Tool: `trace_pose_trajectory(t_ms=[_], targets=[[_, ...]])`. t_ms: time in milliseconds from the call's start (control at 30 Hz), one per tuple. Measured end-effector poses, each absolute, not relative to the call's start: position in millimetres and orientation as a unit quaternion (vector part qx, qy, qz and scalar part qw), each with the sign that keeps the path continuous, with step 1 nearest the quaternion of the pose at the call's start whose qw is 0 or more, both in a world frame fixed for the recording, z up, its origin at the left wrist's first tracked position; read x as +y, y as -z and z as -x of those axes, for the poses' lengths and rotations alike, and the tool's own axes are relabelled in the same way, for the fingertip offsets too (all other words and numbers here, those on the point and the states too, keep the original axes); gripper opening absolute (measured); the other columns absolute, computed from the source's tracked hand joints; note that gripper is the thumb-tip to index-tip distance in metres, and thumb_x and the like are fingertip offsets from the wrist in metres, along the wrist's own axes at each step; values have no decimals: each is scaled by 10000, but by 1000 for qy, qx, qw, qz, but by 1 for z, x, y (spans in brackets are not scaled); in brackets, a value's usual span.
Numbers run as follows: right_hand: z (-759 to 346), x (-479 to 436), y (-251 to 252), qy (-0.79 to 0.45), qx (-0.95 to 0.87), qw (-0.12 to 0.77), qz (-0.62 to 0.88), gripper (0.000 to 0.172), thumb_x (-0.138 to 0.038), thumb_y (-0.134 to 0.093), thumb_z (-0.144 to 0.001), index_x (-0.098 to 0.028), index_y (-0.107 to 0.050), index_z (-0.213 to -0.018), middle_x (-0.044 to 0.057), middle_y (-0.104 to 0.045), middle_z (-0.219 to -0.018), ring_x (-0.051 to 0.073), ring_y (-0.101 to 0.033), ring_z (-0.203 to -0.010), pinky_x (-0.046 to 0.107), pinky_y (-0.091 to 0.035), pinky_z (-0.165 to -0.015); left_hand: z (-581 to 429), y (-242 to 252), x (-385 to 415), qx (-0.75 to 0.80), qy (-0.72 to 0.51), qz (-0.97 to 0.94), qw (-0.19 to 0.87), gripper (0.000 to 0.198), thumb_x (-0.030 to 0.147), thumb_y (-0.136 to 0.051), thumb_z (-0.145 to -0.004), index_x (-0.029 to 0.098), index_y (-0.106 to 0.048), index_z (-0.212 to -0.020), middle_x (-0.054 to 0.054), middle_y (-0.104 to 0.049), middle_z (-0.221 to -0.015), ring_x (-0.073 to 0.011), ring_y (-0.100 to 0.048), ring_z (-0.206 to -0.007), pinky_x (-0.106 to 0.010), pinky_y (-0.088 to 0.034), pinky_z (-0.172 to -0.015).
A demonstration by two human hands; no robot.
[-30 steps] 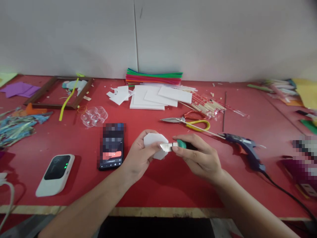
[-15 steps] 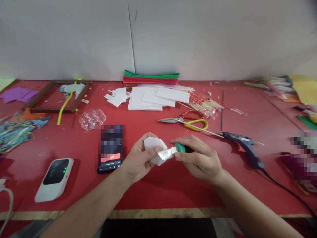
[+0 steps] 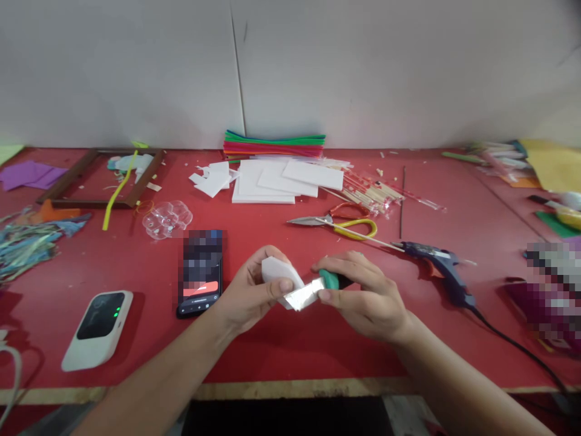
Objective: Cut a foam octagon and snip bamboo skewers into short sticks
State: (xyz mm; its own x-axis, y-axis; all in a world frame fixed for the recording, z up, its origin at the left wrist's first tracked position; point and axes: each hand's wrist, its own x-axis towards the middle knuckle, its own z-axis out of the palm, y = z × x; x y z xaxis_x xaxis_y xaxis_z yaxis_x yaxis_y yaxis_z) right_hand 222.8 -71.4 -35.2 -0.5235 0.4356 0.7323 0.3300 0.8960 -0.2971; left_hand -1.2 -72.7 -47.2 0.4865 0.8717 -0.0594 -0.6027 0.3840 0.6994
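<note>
A small white foam board piece (image 3: 280, 270) with angled edges is pinched in my left hand (image 3: 252, 293), thumb on its near face. My right hand (image 3: 367, 293) grips a utility knife (image 3: 329, 280) by its green and black handle. The knife's broad, shiny blade points left and lies against the lower right edge of the foam piece, close to my left thumb. Most of the handle is hidden by my right fingers. Both hands are above the red table (image 3: 281, 357), near its front edge.
Beyond my hands lie scissors (image 3: 336, 223), white foam sheets (image 3: 267, 181) and coloured pipe cleaners (image 3: 275, 145). A glue gun (image 3: 440, 266) with a cord rests at right. A phone (image 3: 200, 275), a white device (image 3: 97, 330) and a wooden frame (image 3: 91, 203) are at left.
The blade has tilted and slid a little downward along the foam piece's edge. The foam piece has turned slightly in my left hand. The whole view has shifted a little.
</note>
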Motion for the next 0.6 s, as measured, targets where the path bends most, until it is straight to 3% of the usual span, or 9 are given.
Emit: trace_pose_trajectory(t_ms=[433,600], targets=[[-225,-72,29,-9,-876,421,237,290,11,-650,-810,-217,-679,-987,127,-667,-1122,213,-620,-879,377,-511,-680,5,42,-69,154,-434,-350,816,202,197,-770,-838,195,-572,-879,36,-671,-815,-66,-626,-658,-160,-478,-579],[-222,-76,31,-15,-874,420,241,281,-18,-668,-814,-236,-681,-991,109,-678,-1117,216,-629,-901,387,-519,-705,-1,48,-73,192,-416,-371,807,260,287,-799,-816,193,-561,-862,25,-649,-781,-91,-625,-636,-198,-472,-581]])
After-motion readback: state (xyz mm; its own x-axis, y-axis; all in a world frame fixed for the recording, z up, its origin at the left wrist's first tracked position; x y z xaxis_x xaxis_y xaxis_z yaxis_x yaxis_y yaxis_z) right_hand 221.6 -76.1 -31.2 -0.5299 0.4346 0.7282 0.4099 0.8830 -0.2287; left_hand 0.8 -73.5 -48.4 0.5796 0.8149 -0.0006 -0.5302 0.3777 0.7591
